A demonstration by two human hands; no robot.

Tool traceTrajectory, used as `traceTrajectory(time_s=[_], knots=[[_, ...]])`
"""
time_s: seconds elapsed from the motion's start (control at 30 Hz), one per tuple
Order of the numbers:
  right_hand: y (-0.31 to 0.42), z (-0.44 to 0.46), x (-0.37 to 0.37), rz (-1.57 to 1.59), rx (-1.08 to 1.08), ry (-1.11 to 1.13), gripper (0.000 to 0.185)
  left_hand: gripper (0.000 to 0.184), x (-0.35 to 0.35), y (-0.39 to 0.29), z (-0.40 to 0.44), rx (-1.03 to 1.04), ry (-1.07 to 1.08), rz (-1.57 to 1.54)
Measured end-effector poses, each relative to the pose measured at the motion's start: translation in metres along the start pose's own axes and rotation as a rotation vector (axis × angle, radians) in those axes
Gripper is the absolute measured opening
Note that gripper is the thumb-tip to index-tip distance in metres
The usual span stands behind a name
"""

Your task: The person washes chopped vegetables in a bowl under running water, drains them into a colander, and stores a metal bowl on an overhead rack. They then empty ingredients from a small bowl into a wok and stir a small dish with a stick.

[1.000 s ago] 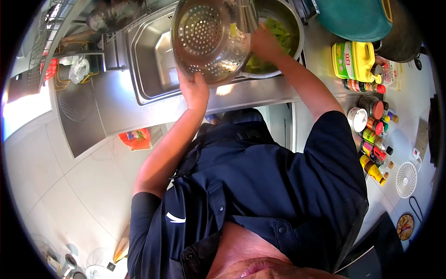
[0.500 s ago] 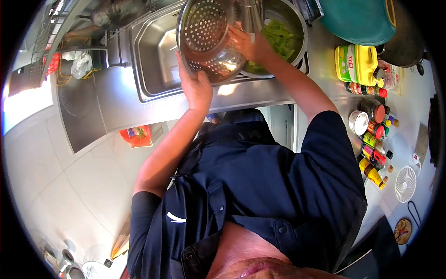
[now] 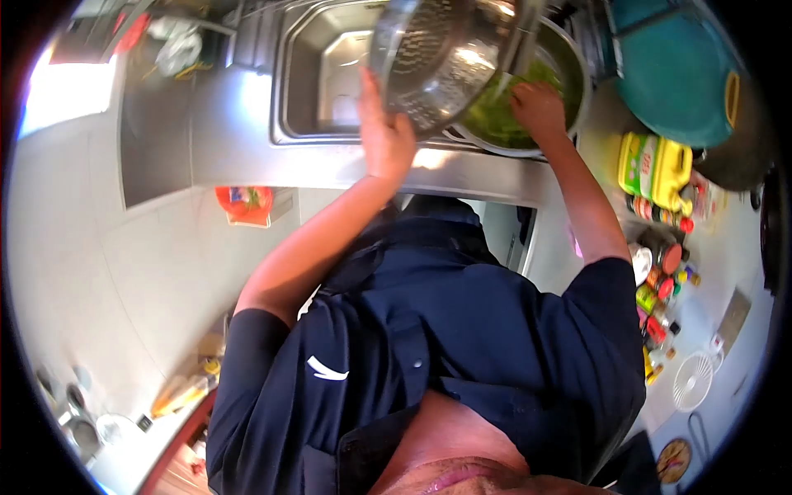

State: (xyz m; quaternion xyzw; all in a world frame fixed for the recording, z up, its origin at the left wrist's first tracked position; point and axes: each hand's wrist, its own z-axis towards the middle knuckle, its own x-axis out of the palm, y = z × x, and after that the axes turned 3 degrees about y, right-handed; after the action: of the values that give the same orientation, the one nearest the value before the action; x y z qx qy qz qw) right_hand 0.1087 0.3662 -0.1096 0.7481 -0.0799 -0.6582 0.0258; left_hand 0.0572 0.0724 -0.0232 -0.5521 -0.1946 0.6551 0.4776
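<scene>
A steel colander (image 3: 445, 91) is tilted over the edge between the sink and a pot. My left hand (image 3: 386, 136) supports the colander's near left rim, palm against it. Green vegetable pieces (image 3: 499, 120) lie in the pot (image 3: 580, 91) to the right, blurred by motion. Over that pot my right hand (image 3: 538, 107) is closed, its fingers curled down at the vegetables beside the colander; what they hold, if anything, is too small to make out.
The steel sink (image 3: 289, 91) lies left of the colander. To the right are a teal board or lid (image 3: 672, 74), a yellow oil jug (image 3: 656, 169) and several jars and bottles. A white fan (image 3: 693, 381) stands lower right.
The view has shifted, and the colander appears farther right and more tilted. My right hand has moved from the colander to over the pot, its fingers now closed.
</scene>
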Motion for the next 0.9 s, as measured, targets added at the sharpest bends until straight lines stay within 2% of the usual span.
traceTrajectory(time_s=[0.07,0.2,0.23,0.27,0.43,0.47,0.53,0.63,0.67,0.73,0.8,0.87,0.9], knots=[[0.009,0.002,0.001,0.123,-0.133,-0.358,0.021,0.083,0.001,0.002,-0.005,0.003,0.004,-0.03],[0.014,0.007,0.01,0.059,-0.182,-0.276,0.024,0.083,-0.003,-0.007,-0.009,-0.03,0.032,-0.019],[0.014,0.006,0.011,0.053,-0.116,-0.259,0.025,0.078,-0.006,-0.013,-0.01,-0.112,0.077,-0.06],[0.014,0.006,0.011,0.043,-0.045,-0.242,0.025,0.078,-0.009,-0.014,-0.01,-0.102,0.08,-0.128],[0.012,0.001,0.002,-0.03,0.003,-0.263,0.031,0.079,-0.026,0.003,-0.01,-0.121,0.055,-0.092],[0.013,0.0,-0.004,-0.002,0.007,-0.259,0.031,0.079,-0.034,0.007,-0.009,-0.075,0.007,-0.054],[0.009,-0.006,-0.009,-0.006,0.069,-0.256,0.031,0.068,-0.046,0.03,-0.007,0.089,-0.138,0.072],[0.002,-0.015,-0.009,0.049,0.153,-0.399,0.03,0.064,-0.07,0.076,-0.011,-0.328,-0.079,-0.158],[0.006,-0.021,-0.016,0.083,0.202,-0.446,0.03,0.058,-0.088,0.07,-0.01,-0.534,-0.056,-0.304],[0.008,-0.033,-0.023,0.1,0.272,-0.504,0.031,0.049,-0.113,0.086,-0.013,-0.563,-0.16,-0.413],[0.009,-0.045,-0.022,0.052,0.364,-0.593,0.032,0.046,-0.136,0.096,-0.014,-0.823,-0.26,-0.623],[0.011,-0.057,-0.022,0.036,0.39,-0.631,0.035,0.044,-0.162,0.095,-0.014,-0.92,-0.32,-0.698],[0.011,-0.061,-0.018,0.009,0.41,-0.64,0.035,0.045,-0.174,0.111,-0.021,-0.87,-0.291,-0.768]])
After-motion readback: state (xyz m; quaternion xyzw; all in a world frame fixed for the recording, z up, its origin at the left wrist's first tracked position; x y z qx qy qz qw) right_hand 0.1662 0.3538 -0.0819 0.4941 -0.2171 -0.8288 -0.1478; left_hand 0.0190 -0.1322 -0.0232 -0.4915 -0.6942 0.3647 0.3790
